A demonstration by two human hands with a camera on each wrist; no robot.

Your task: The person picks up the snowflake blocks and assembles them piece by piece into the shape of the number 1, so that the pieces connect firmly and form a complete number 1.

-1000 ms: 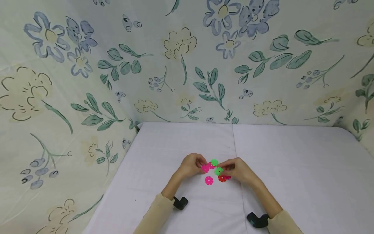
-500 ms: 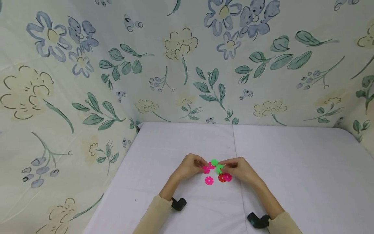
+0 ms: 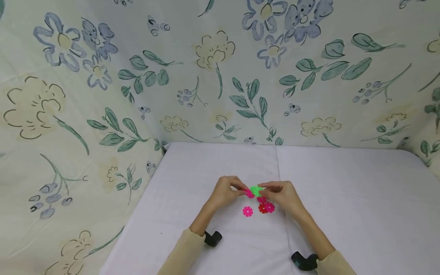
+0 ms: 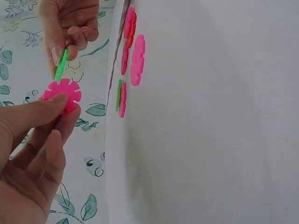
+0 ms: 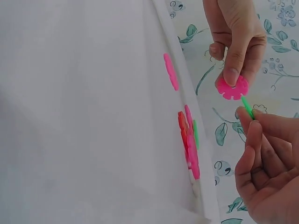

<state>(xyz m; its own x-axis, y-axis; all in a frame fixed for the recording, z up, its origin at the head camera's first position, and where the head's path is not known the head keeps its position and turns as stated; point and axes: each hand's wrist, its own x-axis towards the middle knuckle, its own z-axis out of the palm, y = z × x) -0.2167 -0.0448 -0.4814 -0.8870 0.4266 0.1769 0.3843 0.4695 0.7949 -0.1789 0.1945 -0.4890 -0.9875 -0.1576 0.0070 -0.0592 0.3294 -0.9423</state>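
Note:
My left hand (image 3: 225, 194) pinches a pink notched plastic disc (image 4: 70, 88), a snowflake-shaped building piece, between thumb and fingers. Facing it, my right hand (image 3: 284, 195) pinches a green notched disc (image 5: 247, 108). In the wrist views the green disc stands edge-on at the pink disc's rim, where the two meet; whether their notches interlock I cannot tell. Both hands are above the white cloth. Below them lie a single pink disc (image 3: 248, 211), a red disc (image 3: 262, 208) overlapped by another pink disc (image 3: 270, 207), and a pink one (image 3: 261, 200) close behind.
A white cloth (image 3: 199, 164) covers the table, with a crease running front to back. Another green disc (image 5: 195, 134) lies by the pile in the right wrist view. Flower-patterned fabric (image 3: 220, 88) hangs behind and at the sides. Black wrist cameras (image 3: 214, 239) sit below the sleeves.
Both hands have come closer together, bringing the pink and green discs edge to edge. The right hand has moved off the lying pink and red discs, which show more fully.

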